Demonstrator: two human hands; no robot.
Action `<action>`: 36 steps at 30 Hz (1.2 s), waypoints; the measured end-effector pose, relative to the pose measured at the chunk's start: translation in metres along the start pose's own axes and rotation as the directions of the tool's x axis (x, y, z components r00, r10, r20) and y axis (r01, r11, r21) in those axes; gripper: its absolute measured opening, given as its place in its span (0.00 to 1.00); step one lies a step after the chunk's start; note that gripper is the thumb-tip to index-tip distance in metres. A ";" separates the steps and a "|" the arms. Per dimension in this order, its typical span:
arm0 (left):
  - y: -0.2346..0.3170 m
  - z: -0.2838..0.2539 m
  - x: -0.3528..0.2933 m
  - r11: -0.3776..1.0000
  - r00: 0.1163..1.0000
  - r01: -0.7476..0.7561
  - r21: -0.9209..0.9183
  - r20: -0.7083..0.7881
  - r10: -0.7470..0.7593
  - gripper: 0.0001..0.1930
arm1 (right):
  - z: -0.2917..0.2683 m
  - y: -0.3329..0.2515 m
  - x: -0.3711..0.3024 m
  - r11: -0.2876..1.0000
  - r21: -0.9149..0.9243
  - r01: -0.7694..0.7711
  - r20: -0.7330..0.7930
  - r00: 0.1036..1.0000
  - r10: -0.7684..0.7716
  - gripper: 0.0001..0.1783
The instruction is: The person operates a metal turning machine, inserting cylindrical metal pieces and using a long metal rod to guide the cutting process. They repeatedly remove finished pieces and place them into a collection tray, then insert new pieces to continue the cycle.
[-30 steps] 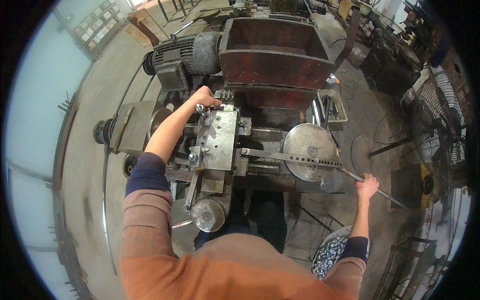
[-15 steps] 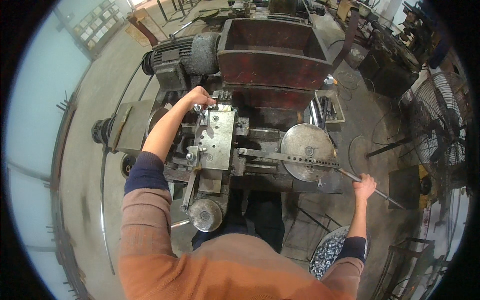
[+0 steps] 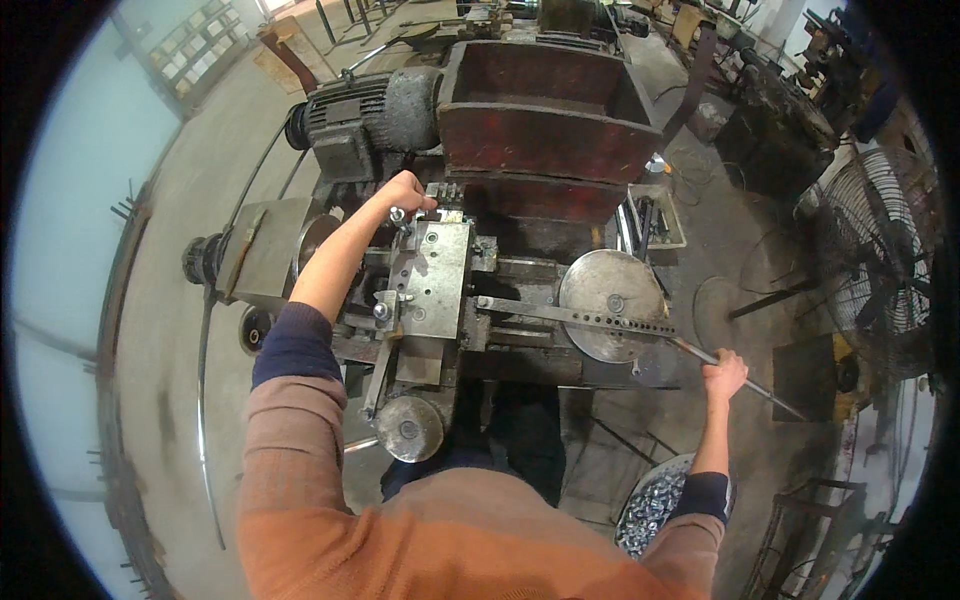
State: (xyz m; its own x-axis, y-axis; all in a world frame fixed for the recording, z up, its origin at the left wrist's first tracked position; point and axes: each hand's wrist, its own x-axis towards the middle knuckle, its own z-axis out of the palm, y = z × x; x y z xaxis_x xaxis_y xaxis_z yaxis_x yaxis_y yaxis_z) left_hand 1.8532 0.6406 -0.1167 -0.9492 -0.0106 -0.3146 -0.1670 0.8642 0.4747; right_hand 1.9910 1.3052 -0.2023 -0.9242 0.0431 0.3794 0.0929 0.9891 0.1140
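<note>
You are standing over a heavy grey metal machine, leaning in with both arms stretched out. Your left hand is reaching to the far end of the pale steel slide block, where its fingers are curling around a small metal knob just beside the rusty red hopper; the grip is looking closed, though the knob itself is mostly hidden under your fingers. Your right hand is wrapping tightly around the long thin steel lever bar, which is running out to the right from the flat perforated metal arm lying across the round grey steel disc. The two hands are sitting well apart, one on each side of the machine. A round tub of small shiny metal parts is standing near your right elbow, and a dark electric motor is sitting beyond your left hand. A large wire-caged fan is standing on the floor at far right
</note>
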 end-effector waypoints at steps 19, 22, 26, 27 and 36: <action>0.004 -0.041 -0.074 0.961 0.943 -0.258 0.097 -0.191 0.272 0.14 | -0.003 -0.006 0.005 1.000 0.001 -0.021 0.087 0.996 0.021 0.14; 0.037 -0.057 -0.191 0.882 0.912 -0.360 -0.304 -0.314 0.264 0.13 | 0.002 0.005 -0.002 0.999 -0.001 -0.036 0.128 0.991 0.036 0.16; -0.001 -0.026 -0.345 0.788 0.967 -0.086 -0.610 -0.242 -0.082 0.15 | -0.011 0.002 -0.003 0.997 0.083 -0.002 0.116 0.993 -0.008 0.18; -0.012 -0.007 -0.382 0.706 0.946 0.017 -0.708 -0.217 -0.241 0.15 | -0.008 0.004 -0.003 0.994 0.108 0.023 0.096 0.995 -0.034 0.18; -0.120 0.164 -0.519 0.160 0.236 0.002 -0.987 -0.154 -0.959 0.13 | -0.019 0.066 -0.026 0.995 -0.075 -0.069 0.232 0.969 0.085 0.18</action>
State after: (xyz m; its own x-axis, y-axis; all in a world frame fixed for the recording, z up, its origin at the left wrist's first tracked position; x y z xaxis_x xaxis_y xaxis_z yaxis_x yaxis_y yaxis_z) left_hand 2.4097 0.6250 -0.1452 -0.1047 -0.9094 -0.4026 -0.2924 -0.3588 0.8864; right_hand 2.0282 1.3663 -0.1870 -0.9736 0.1584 0.1645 0.1843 0.9703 0.1564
